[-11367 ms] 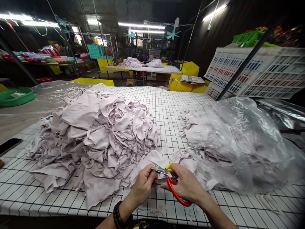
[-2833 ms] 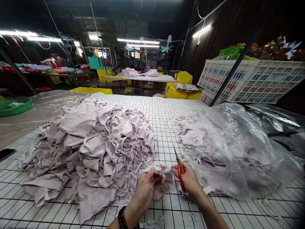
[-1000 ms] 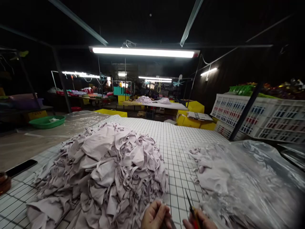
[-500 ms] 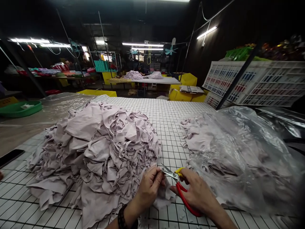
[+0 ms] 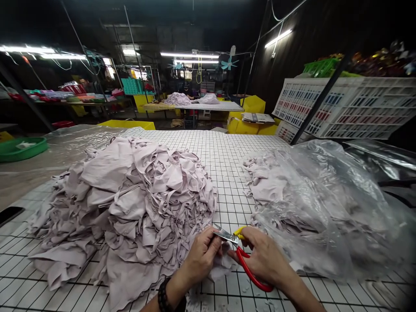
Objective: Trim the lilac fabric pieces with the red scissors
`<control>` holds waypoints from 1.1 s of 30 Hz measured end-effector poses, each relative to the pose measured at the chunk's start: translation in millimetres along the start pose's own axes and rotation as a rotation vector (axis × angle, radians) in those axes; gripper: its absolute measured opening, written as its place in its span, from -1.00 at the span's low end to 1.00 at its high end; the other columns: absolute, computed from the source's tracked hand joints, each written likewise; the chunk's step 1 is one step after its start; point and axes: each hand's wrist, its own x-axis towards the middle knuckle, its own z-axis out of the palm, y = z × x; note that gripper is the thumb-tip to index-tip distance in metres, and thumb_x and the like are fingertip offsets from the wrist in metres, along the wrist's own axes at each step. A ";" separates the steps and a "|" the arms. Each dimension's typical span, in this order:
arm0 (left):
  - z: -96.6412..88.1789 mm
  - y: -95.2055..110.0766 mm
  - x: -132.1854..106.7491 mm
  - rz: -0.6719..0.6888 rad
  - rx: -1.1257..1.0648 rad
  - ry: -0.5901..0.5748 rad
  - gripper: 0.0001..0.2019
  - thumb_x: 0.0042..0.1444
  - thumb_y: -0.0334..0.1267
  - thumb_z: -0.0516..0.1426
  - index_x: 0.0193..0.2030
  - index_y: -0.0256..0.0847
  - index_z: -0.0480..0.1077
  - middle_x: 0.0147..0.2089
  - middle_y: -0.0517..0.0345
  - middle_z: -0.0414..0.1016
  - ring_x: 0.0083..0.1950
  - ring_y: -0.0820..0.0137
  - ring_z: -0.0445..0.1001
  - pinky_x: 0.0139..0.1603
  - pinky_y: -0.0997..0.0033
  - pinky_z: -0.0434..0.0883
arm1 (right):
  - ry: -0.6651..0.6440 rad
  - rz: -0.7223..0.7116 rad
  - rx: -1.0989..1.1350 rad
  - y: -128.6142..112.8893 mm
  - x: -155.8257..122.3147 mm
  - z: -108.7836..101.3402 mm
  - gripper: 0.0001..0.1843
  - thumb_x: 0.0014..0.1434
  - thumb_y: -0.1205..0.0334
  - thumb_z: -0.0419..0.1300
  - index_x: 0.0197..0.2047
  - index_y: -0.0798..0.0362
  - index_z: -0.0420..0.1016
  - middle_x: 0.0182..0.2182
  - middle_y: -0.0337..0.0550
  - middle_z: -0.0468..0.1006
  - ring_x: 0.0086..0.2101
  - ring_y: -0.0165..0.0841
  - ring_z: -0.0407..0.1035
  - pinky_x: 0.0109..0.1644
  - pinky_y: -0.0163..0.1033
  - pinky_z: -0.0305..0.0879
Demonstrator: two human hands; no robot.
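Observation:
Between thumb and fingers, my left hand (image 5: 203, 253) pinches a pale pinkish-grey garment (image 5: 224, 264), part of which hangs below the fingers. My right hand (image 5: 261, 255) grips scissors (image 5: 248, 271) with one red and one yellow handle. Their blades (image 5: 225, 234) point left and lie right at the left fingertips; the exact spot between them is hidden. Left of my hands rises a big heap of the same pale garments (image 5: 130, 208). To the right, more garments (image 5: 268, 186) lie partly under a clear plastic bag (image 5: 328, 216).
The table (image 5: 227, 173) has a white cover with a black grid, and small scraps lie near its front edge. A phone (image 5: 11, 214) and a green basin (image 5: 22, 149) are at the left. White crates (image 5: 344, 106) stand at the right, behind a slanting dark pole (image 5: 321, 97).
The scissor blades have closed somewhat and sit closer over the left fingertips. Both hands stay nearly in place, while the whole view has shifted slightly.

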 end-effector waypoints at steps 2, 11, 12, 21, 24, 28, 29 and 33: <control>0.0 -0.6 -0.4 -0.013 -0.003 -0.008 -0.73 0.25 -0.15 0.00 -0.38 -0.24 0.36 -0.44 0.16 0.33 -0.39 0.44 0.32 -0.30 0.49 0.24 | -0.009 -0.003 -0.016 1.3 -0.4 1.1 -0.69 -0.02 0.05 0.23 -0.50 0.00 0.18 -0.53 -0.26 0.37 -0.51 -0.39 0.19 -0.46 -0.31 0.02; -0.1 -2.1 -1.5 -0.065 -0.052 -0.060 -0.72 0.25 -0.10 0.00 -0.28 -0.27 0.37 -0.45 0.19 0.31 -0.45 0.49 0.30 -0.38 0.52 0.25 | -0.012 -0.019 -0.086 9.9 -2.1 9.7 -0.63 0.02 0.02 0.19 -0.56 0.01 0.12 -0.61 -0.30 0.31 -0.57 -0.43 0.12 -0.48 -0.31 -0.08; 0.0 -3.1 -1.9 -0.071 -0.050 -0.060 -0.72 0.25 -0.10 0.00 -0.29 -0.27 0.37 -0.46 0.19 0.31 -0.46 0.49 0.30 -0.38 0.52 0.25 | -0.013 -0.019 -0.079 10.9 -1.7 10.2 -0.63 0.02 0.01 0.19 -0.56 0.02 0.13 -0.62 -0.31 0.31 -0.57 -0.43 0.12 -0.48 -0.31 -0.09; -1.9 -15.3 0.8 -0.133 -0.094 -0.037 -0.70 0.25 -0.07 -0.01 -0.23 -0.27 0.38 -0.52 0.20 0.31 -0.48 0.48 0.29 -0.41 0.52 0.23 | -0.277 0.139 0.616 15.0 4.1 8.4 -0.55 -0.04 -0.07 0.26 -0.60 0.04 0.14 -0.67 -0.39 0.10 -0.61 -0.51 -0.01 -0.54 -0.35 -0.11; -1.6 -19.4 2.3 -0.042 0.124 0.013 -0.70 0.24 -0.10 -0.03 -0.26 -0.24 0.41 -0.35 0.07 0.40 -0.29 0.37 0.38 -0.22 0.45 0.31 | -0.396 0.247 1.176 19.7 10.4 6.1 -0.55 0.07 -0.18 0.12 -0.53 0.04 0.23 -0.65 -0.37 0.16 -0.64 -0.51 0.03 -0.58 -0.37 0.00; 0.8 -42.5 -4.1 -0.033 0.640 0.026 -0.66 0.04 -0.11 0.16 -0.05 -0.18 0.37 0.10 -0.04 0.28 0.04 0.19 0.34 0.04 0.30 0.28 | -0.431 0.420 1.586 31.2 17.8 0.8 -0.45 0.15 -0.26 -0.05 -0.54 0.07 0.26 -0.65 -0.35 0.16 -0.69 -0.53 0.00 -0.65 -0.38 0.02; 1.4 -51.8 -6.4 -0.069 0.747 0.016 -0.58 -0.01 -0.12 0.19 0.00 -0.18 0.33 0.13 -0.05 0.25 0.04 0.17 0.34 0.02 0.28 0.29 | -0.408 0.420 1.609 34.7 17.5 -2.4 -0.46 0.15 -0.24 -0.04 -0.53 0.07 0.27 -0.65 -0.35 0.16 -0.70 -0.53 0.01 -0.66 -0.38 0.02; -0.1 -83.0 -7.7 -0.153 0.924 -0.006 -0.80 0.03 -0.32 0.08 -0.16 -0.19 0.35 -0.12 0.03 0.38 -0.16 0.27 0.42 -0.16 0.35 0.32 | -0.040 0.396 1.383 52.3 3.9 -22.6 -0.58 0.09 -0.12 0.15 -0.52 0.07 0.29 -0.63 -0.34 0.22 -0.68 -0.53 0.08 -0.62 -0.37 0.07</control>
